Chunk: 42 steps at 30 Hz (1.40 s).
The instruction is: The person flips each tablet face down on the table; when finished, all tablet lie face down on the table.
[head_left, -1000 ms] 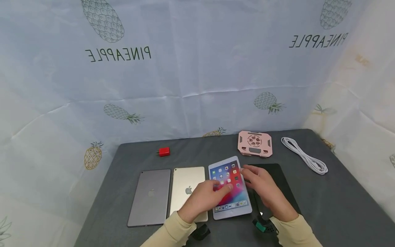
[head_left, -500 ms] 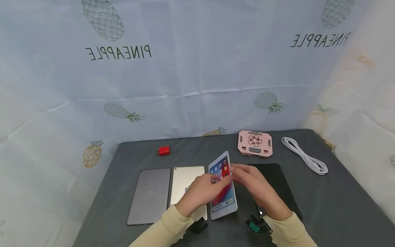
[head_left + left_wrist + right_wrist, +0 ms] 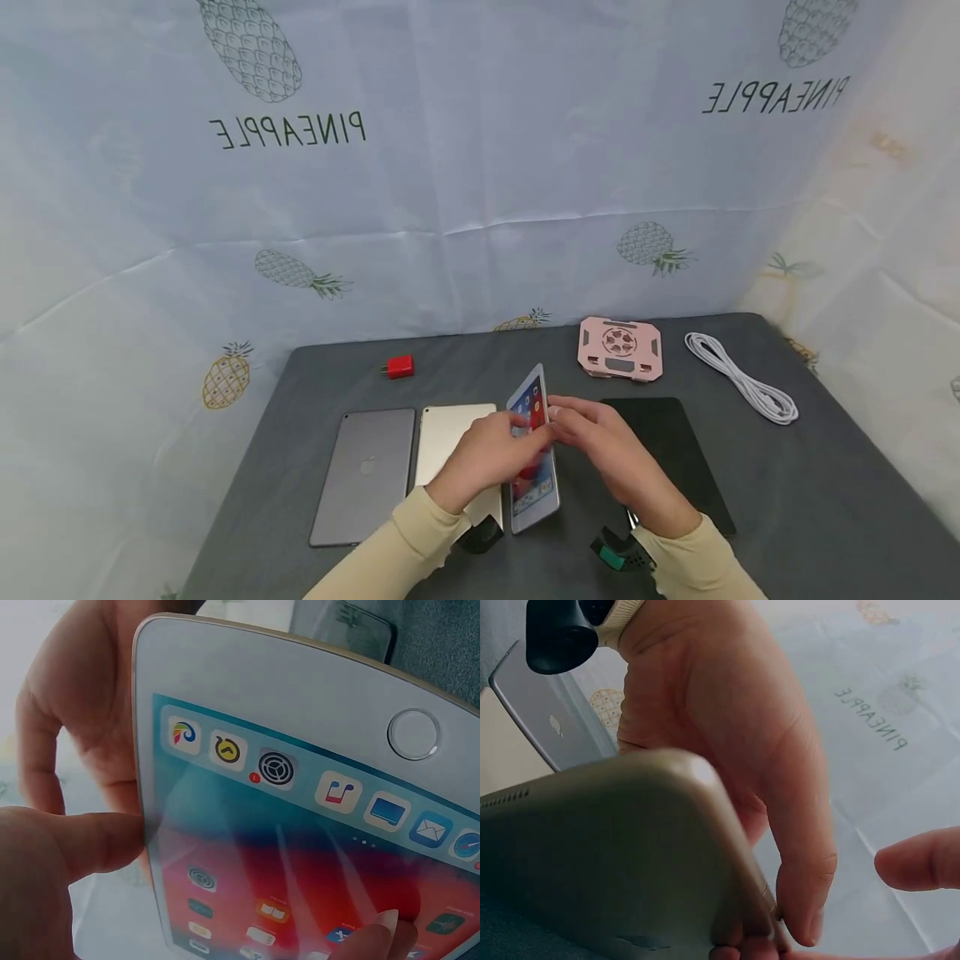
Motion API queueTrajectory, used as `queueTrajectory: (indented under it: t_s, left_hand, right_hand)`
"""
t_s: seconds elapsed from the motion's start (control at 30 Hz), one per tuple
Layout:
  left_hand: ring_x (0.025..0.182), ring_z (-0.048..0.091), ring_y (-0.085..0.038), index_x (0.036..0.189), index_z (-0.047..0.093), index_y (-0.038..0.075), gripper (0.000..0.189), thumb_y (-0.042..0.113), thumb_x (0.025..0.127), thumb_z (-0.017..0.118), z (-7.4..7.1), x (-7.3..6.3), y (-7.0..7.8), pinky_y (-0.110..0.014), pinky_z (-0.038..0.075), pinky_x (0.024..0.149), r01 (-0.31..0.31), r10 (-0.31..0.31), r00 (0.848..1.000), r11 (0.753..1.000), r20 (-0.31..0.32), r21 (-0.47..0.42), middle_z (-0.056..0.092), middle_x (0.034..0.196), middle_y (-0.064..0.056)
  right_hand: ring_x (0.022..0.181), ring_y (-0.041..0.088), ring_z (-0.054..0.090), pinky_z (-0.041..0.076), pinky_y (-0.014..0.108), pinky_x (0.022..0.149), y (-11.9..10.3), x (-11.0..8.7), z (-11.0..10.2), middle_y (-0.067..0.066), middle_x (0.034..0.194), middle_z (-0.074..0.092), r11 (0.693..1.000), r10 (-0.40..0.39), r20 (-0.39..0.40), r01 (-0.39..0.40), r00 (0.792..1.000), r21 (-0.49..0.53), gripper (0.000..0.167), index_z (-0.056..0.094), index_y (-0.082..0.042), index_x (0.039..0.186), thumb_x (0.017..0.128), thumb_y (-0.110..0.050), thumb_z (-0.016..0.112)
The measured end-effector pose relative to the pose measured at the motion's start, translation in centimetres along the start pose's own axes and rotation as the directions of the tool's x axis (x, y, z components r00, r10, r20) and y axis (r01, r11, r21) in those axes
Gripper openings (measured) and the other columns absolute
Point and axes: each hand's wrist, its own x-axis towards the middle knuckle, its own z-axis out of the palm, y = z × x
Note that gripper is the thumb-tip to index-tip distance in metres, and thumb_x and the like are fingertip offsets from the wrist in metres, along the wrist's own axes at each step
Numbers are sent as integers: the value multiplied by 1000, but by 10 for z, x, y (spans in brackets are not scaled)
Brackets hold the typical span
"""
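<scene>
A white-fronted tablet (image 3: 528, 492) with a lit screen leans steeply beside a gold tablet (image 3: 438, 442), its right side raised. In the left wrist view the raised tablet (image 3: 262, 660) shows its home button; its gold back (image 3: 615, 840) fills the lower right wrist view. My left hand (image 3: 483, 462) reaches across it, thumb (image 3: 97, 844) against the right edge and a fingertip (image 3: 375, 941) on the screen. My right hand (image 3: 615, 446) has its fingers at the raised edge and behind it. The right thumb (image 3: 922, 859) stands apart from it. Other left fingers are hidden.
A grey tablet (image 3: 363, 479) lies back up at the left. A dark flat tablet (image 3: 675, 442) lies under the right forearm. Behind are a red plug adapter (image 3: 399, 367), a pink stand with a round cutout (image 3: 618, 350) and a coiled white cable (image 3: 738, 379).
The lit tablet lay almost flat a second ago; its right side has tipped up, turning the screen leftward. Both hands have moved left, the right hand further.
</scene>
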Motion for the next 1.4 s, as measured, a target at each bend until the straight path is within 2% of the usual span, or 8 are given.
queueTrajectory:
  t_s: [0.2,0.43,0.6,0.8,1.0,1.17,1.3,1.4]
  left_hand:
    - [72,79,-22,134,68,3,70,60,94,70,-4,2,-2,-40,66,65,12,-12,1000,999,6,-45,77,97,-6]
    - [70,78,-21,141,66,4,73,62,97,67,-9,1,-7,-38,65,66,19,-18,1000,998,18,-57,76,102,-9]
    - [71,79,-22,143,64,2,74,61,99,67,-12,0,-12,-43,67,69,13,-10,1000,992,24,-123,75,107,-11]
    - [72,79,-23,143,65,4,64,52,101,65,-16,-1,-14,-40,67,68,-6,10,1000,985,20,-175,76,109,-11]
    - [75,80,-25,144,65,3,60,47,102,63,-21,-3,-16,-38,67,69,-20,22,1000,981,12,-193,76,118,-12]
    - [76,81,-26,137,70,4,50,40,103,62,-25,-4,-19,-38,67,70,-39,41,999,973,7,-230,79,107,-12]
    - [84,83,-32,130,73,3,42,28,101,57,-26,-6,-20,-38,68,69,-60,61,998,963,-3,-262,80,103,-10]
    - [82,83,-31,131,73,0,41,23,101,56,-27,-8,-20,-38,68,70,-73,73,997,960,-12,-272,80,100,-10]
  right_hand:
    - [138,32,66,47,50,122,4,4,0,24,159,57,999,10,34,-11,999,36,56,52,5,156,115,-33,51]
    - [124,21,70,58,43,110,22,15,7,24,148,63,994,85,119,-92,989,52,52,51,8,155,118,-27,40]
    - [128,30,71,60,44,107,32,20,13,27,149,62,990,93,161,-108,983,92,52,47,9,157,119,-24,38]
    - [138,37,65,59,44,108,40,23,21,29,156,55,993,53,241,-78,969,94,55,40,10,161,117,-22,46]
    - [135,37,67,58,45,110,44,25,25,30,155,55,989,47,232,-77,972,123,60,37,12,161,114,-21,54]
    - [133,33,69,57,45,111,44,26,26,30,154,58,991,50,231,-77,972,111,61,41,10,160,112,-23,59]
    - [135,35,68,56,48,112,44,25,28,28,155,58,996,55,221,-70,974,59,61,45,6,160,112,-27,62]
    - [135,36,68,56,51,112,45,23,30,26,154,60,998,56,193,-59,980,10,59,49,2,159,111,-30,63]
